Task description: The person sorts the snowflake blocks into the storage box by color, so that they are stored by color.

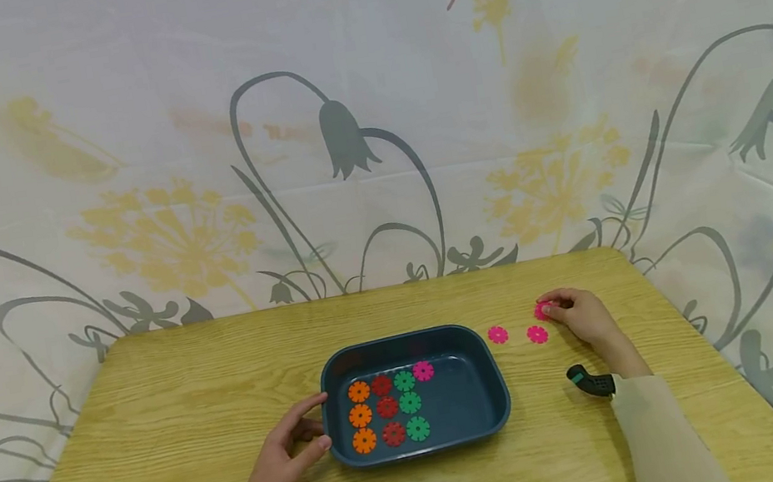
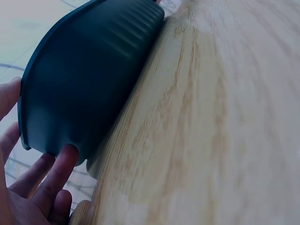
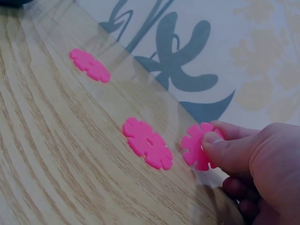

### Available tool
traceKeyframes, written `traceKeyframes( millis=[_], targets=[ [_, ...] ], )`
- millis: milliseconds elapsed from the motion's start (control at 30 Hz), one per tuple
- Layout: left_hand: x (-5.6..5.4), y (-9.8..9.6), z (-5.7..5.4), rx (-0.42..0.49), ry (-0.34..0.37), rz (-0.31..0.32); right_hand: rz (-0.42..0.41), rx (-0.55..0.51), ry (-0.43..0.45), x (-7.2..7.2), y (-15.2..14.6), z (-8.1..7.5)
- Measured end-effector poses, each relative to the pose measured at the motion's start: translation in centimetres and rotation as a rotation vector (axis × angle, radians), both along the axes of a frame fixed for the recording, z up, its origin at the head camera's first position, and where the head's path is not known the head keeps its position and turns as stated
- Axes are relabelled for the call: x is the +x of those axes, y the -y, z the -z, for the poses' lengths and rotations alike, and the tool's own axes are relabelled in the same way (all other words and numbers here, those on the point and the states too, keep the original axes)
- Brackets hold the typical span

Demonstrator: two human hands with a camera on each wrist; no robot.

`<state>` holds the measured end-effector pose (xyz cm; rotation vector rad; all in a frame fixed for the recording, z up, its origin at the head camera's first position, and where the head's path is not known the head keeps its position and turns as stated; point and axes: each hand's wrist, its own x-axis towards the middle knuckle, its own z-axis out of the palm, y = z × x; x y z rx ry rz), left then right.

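Note:
A dark blue tray stands on the wooden table, with orange, red and green notched discs in columns and one pink disc inside. My left hand touches its left end. In the left wrist view, the fingers spread against the outer wall of the tray, with the thumb at the rim. Right of the tray, my right hand pinches a pink notched disc between thumb and index finger, tilted up on edge. Beside it lie a pink disc and, farther off, another pink disc.
A black device with a green band sits at the right wrist. Behind the wooden table hangs a pale cloth with printed flowers, which also runs along both sides.

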<state>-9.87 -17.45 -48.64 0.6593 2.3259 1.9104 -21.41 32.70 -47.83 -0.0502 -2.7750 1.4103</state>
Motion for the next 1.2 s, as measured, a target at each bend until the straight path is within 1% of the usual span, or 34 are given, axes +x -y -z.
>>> traceKeyframes(
  millis=[367,467,633,667,733,967,1100,1200],
  targets=[
    [-0.1,0.2,0.2,-0.008,-0.002,0.001,-0.010,-0.049,0.017,0.0,-0.2,-0.1],
    [0.2,0.0,-0.5,-0.002,-0.005,0.011,-0.018,-0.058,0.016,0.0,-0.3,0.0],
    [0.8,-0.4,-2.5,0.000,-0.025,0.026,-0.023,-0.098,0.017,0.1,-0.5,0.1],
    [0.9,-0.5,-2.7,-0.002,-0.035,0.027,-0.027,-0.108,0.017,0.1,-0.5,0.0],
    [0.9,-0.5,-2.9,-0.002,-0.033,0.019,-0.029,-0.111,0.018,0.2,-0.5,-0.1],
    [0.9,-0.6,-2.7,0.006,-0.017,0.020,-0.016,-0.063,0.009,0.4,-0.6,-0.9],
    [0.9,-0.6,-2.7,0.002,-0.027,0.020,-0.037,-0.039,-0.015,0.5,-0.7,-1.1],
    [0.7,-0.5,-2.2,-0.001,-0.028,0.016,-0.044,-0.027,-0.028,0.6,-0.6,-1.3]
  ],
)
